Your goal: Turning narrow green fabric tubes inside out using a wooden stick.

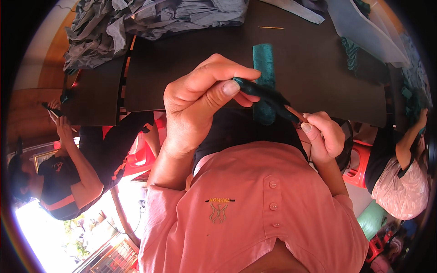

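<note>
At the far left, a seated co-worker in a dark top with a reddish stripe (61, 202) held a small dark piece and a thin, pale stick between both hands. To the right of that person stood a red plastic stool (139, 159), and above, at the table's far side, lay a heap of crumpled grey fabric (182, 20). The dark brown, flat-topped table (182, 54) stretched across the middle.

The person's left hand (195, 98) was raised by the near table edge, its thumb and index finger closed on the left end of a narrow, dark green velvety piece (268, 96). That piece slanted down rightward between the hands, above a straight teal velvet strip (264, 57), which lay on the table with its rounded near end reaching past the edge. Farther back rested a thin, yellowish stick (271, 27).

The right hand (322, 136) pinched a slender brown stick (297, 113) between thumb and fingers; its tip met the dark piece's right end, though whether it went inside could not be told.

Farther right stood a whitish, translucent plastic bin (371, 34), with crinkled teal fabric (350, 52) beside it. At the far right, another co-worker in a pale pink patterned garment (403, 186) reached toward more teal fabric.
</note>
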Action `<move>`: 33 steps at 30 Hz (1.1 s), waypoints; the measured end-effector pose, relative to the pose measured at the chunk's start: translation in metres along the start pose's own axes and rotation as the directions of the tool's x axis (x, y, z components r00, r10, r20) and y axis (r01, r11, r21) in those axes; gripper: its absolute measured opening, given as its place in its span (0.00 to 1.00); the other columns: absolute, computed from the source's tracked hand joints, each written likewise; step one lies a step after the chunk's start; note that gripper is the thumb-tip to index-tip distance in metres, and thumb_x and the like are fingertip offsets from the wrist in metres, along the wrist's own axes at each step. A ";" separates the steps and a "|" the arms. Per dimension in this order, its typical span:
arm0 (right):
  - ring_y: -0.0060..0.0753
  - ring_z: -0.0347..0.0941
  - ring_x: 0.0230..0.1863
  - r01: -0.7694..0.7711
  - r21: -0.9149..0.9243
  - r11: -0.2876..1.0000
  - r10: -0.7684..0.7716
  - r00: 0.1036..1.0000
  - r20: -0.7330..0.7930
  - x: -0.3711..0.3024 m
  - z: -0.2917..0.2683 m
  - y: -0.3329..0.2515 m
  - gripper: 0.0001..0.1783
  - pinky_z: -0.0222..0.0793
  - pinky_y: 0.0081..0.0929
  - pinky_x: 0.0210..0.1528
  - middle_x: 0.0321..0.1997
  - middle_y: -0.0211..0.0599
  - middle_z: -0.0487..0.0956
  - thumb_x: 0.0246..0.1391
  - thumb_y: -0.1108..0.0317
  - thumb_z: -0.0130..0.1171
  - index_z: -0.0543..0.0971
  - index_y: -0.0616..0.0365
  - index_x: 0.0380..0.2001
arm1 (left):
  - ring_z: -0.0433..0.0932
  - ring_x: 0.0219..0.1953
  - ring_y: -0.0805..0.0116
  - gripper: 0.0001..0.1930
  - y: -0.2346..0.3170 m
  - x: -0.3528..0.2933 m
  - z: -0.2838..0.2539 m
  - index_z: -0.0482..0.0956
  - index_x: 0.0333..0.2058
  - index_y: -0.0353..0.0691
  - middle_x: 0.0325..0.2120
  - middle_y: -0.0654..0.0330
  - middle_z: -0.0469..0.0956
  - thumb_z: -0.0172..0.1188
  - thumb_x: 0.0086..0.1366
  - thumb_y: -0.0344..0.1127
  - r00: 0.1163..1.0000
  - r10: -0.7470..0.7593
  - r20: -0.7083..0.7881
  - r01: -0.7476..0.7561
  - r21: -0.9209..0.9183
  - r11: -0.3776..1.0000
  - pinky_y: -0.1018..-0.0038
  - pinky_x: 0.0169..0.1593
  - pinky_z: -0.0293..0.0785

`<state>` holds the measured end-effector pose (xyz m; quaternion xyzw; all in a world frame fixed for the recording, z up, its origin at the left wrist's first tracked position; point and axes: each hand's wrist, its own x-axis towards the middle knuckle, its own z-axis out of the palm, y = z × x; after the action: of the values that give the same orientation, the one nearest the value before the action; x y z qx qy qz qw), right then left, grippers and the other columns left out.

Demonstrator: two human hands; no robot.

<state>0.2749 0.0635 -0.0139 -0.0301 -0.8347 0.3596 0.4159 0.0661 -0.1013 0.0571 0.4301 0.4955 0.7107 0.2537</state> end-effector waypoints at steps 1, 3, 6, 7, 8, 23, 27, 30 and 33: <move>0.35 0.77 0.23 -0.016 0.019 1.000 0.016 1.000 -0.001 -0.001 0.001 0.000 0.08 0.71 0.24 0.26 0.27 0.46 0.81 0.50 0.81 0.64 0.78 0.67 0.35 | 0.82 0.33 0.58 0.10 0.000 -0.001 0.000 0.80 0.43 0.24 0.36 0.45 0.78 0.54 0.66 0.22 0.999 0.035 -0.008 -0.034 0.051 0.998 0.71 0.35 0.84; 0.35 0.77 0.24 -0.016 0.028 0.999 0.016 1.000 -0.002 -0.002 0.000 0.000 0.08 0.71 0.24 0.27 0.27 0.46 0.80 0.51 0.81 0.64 0.78 0.67 0.36 | 0.82 0.32 0.60 0.10 -0.001 -0.002 0.001 0.81 0.43 0.24 0.34 0.47 0.78 0.55 0.66 0.22 0.997 0.071 -0.017 -0.069 0.103 0.992 0.72 0.34 0.84; 0.35 0.77 0.24 -0.018 0.048 0.999 0.019 1.000 -0.020 -0.004 0.004 -0.001 0.08 0.72 0.24 0.28 0.27 0.46 0.81 0.51 0.80 0.64 0.78 0.67 0.36 | 0.82 0.29 0.62 0.09 -0.005 -0.004 0.002 0.81 0.42 0.25 0.31 0.50 0.78 0.56 0.65 0.21 0.997 0.061 -0.041 -0.060 0.045 0.997 0.74 0.32 0.82; 0.35 0.77 0.25 -0.020 0.061 0.998 0.022 0.999 -0.036 -0.005 0.006 -0.001 0.08 0.72 0.24 0.28 0.28 0.46 0.81 0.52 0.80 0.65 0.78 0.67 0.36 | 0.82 0.28 0.63 0.09 -0.005 -0.005 0.003 0.81 0.41 0.25 0.31 0.51 0.78 0.56 0.64 0.20 0.996 0.057 -0.067 -0.056 0.024 0.998 0.75 0.31 0.82; 0.35 0.77 0.25 -0.019 0.061 0.998 0.021 0.999 -0.037 -0.006 0.007 -0.001 0.08 0.72 0.24 0.28 0.28 0.46 0.81 0.52 0.80 0.65 0.78 0.67 0.36 | 0.82 0.27 0.64 0.08 -0.005 -0.006 0.004 0.81 0.40 0.25 0.30 0.52 0.78 0.57 0.63 0.20 0.994 0.052 -0.092 -0.052 0.004 0.999 0.75 0.30 0.81; 0.28 0.73 0.24 -0.178 0.306 0.935 0.193 0.981 -0.018 -0.016 0.013 0.003 0.09 0.70 0.21 0.30 0.27 0.43 0.80 0.50 0.81 0.66 0.78 0.68 0.35 | 0.82 0.27 0.62 0.16 -0.014 -0.007 0.012 0.72 0.53 0.26 0.31 0.51 0.79 0.56 0.68 0.25 0.992 -0.035 -0.124 0.017 -0.144 0.989 0.74 0.30 0.80; 0.27 0.73 0.24 -0.171 0.236 0.957 0.182 0.983 -0.026 -0.015 0.011 0.003 0.09 0.70 0.21 0.31 0.28 0.43 0.81 0.50 0.81 0.66 0.78 0.69 0.35 | 0.83 0.28 0.61 0.13 -0.013 -0.008 0.014 0.74 0.50 0.27 0.32 0.50 0.78 0.56 0.69 0.26 0.990 -0.002 -0.142 -0.011 -0.091 0.996 0.72 0.31 0.81; 0.27 0.73 0.24 -0.161 0.250 0.955 0.178 0.983 -0.045 -0.017 0.014 0.002 0.09 0.70 0.21 0.31 0.29 0.44 0.81 0.50 0.82 0.66 0.78 0.69 0.35 | 0.83 0.29 0.59 0.10 -0.015 -0.009 0.013 0.76 0.46 0.27 0.33 0.50 0.77 0.56 0.68 0.26 0.989 -0.041 -0.139 0.026 -0.109 0.994 0.69 0.31 0.82; 0.27 0.73 0.25 -0.174 0.262 0.949 0.191 0.981 -0.041 -0.019 0.016 0.001 0.09 0.69 0.21 0.31 0.29 0.44 0.81 0.49 0.82 0.67 0.79 0.68 0.35 | 0.83 0.28 0.59 0.08 -0.023 -0.011 0.012 0.75 0.43 0.27 0.33 0.50 0.77 0.55 0.68 0.25 0.989 -0.036 -0.146 0.009 -0.180 0.984 0.70 0.30 0.81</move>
<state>0.2755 0.0490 -0.0333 -0.0647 -0.7606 0.5005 0.4084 0.0810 -0.0955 0.0339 0.3457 0.4522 0.7794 0.2617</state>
